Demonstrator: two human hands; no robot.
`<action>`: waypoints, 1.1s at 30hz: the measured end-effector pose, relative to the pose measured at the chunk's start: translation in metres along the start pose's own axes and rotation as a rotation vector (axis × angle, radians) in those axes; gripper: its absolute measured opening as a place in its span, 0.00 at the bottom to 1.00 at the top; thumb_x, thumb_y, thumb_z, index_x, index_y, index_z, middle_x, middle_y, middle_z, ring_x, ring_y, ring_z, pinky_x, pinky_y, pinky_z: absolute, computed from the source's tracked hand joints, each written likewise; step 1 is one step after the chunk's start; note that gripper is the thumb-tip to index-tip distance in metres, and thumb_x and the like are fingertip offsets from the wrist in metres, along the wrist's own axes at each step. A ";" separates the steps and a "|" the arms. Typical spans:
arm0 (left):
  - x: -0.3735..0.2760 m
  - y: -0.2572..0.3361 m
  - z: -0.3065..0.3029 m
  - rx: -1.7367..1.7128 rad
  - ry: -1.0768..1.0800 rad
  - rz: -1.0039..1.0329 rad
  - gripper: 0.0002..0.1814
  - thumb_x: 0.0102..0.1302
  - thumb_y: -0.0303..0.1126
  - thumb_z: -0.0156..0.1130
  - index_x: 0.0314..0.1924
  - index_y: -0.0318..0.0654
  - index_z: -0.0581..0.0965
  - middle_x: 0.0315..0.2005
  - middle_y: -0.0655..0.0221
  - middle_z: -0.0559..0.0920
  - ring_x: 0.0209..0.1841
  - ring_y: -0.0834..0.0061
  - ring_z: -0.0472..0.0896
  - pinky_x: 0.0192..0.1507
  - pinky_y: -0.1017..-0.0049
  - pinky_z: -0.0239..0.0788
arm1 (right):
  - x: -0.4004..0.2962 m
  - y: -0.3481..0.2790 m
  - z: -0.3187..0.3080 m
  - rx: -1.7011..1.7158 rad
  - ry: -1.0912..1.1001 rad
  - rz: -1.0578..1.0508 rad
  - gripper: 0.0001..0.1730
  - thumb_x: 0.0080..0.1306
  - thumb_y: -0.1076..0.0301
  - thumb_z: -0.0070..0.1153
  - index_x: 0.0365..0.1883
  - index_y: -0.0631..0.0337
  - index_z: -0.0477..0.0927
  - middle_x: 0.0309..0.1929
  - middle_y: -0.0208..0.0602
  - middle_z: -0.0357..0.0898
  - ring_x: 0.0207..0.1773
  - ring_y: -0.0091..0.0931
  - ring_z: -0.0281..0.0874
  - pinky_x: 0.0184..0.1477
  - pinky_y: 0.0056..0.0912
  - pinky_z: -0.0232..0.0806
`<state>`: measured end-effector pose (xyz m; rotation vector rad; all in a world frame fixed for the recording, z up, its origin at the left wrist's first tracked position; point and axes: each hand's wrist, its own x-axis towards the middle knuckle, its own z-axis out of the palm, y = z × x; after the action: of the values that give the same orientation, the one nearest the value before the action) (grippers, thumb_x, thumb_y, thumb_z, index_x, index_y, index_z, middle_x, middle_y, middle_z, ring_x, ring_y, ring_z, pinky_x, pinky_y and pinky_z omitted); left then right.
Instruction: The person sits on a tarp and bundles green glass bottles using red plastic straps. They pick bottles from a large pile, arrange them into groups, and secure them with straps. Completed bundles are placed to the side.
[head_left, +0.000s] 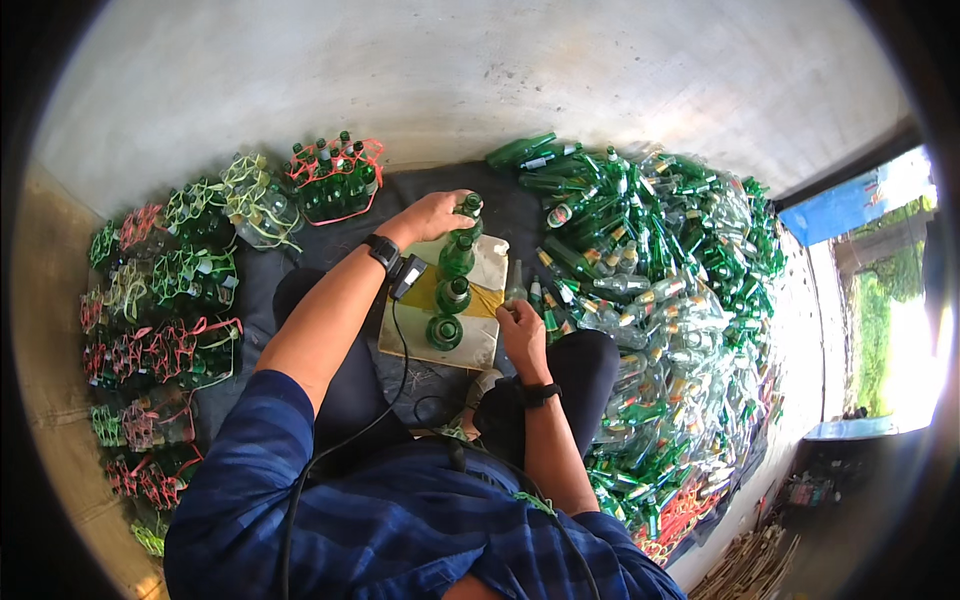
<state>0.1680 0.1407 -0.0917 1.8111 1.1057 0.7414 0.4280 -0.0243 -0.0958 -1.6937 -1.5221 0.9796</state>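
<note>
Green glass bottles stand upright in a row on a pale block (401, 330) with a yellow band across it; the nearest bottle (445, 331) is at the block's near part. My left hand (435, 216) has its thumb and fingers around the neck of the farthest green bottle (471, 204). My right hand (523, 330) is at the block's right edge with its fingers bent together. A clear glass bottle (516, 285) rises just beyond those fingers. Whether they grip the bottle, the yellow band or nothing cannot be told.
A large heap of loose green and clear bottles (645, 300) lies to the right. Bundles of bottles tied with red string (337, 180) and green string (196, 274) stand at the left. A black cable (405, 360) runs across my lap. Beyond is a pale wall (450, 90).
</note>
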 end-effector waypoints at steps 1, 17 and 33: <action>0.000 -0.001 -0.001 -0.020 -0.005 0.002 0.20 0.71 0.37 0.67 0.60 0.42 0.78 0.46 0.69 0.86 0.51 0.77 0.81 0.59 0.71 0.71 | 0.000 0.000 0.000 -0.004 -0.004 0.002 0.14 0.68 0.64 0.63 0.42 0.68 0.84 0.27 0.40 0.82 0.30 0.25 0.78 0.36 0.32 0.71; -0.015 -0.004 0.005 0.011 0.079 0.039 0.29 0.66 0.35 0.69 0.66 0.40 0.75 0.54 0.56 0.86 0.57 0.61 0.85 0.61 0.67 0.73 | 0.002 0.007 0.004 0.025 0.000 0.032 0.15 0.67 0.62 0.63 0.41 0.67 0.83 0.29 0.42 0.82 0.31 0.28 0.79 0.37 0.36 0.70; -0.102 0.064 -0.014 -0.191 0.574 0.053 0.09 0.74 0.27 0.64 0.50 0.32 0.82 0.39 0.68 0.86 0.41 0.80 0.85 0.44 0.74 0.81 | 0.005 0.022 0.023 -0.035 0.072 -0.104 0.15 0.68 0.61 0.64 0.43 0.66 0.85 0.35 0.50 0.86 0.39 0.36 0.86 0.42 0.40 0.76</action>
<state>0.1374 0.0395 -0.0334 1.5046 1.2934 1.4062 0.4195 -0.0224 -0.1272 -1.6388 -1.5715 0.8342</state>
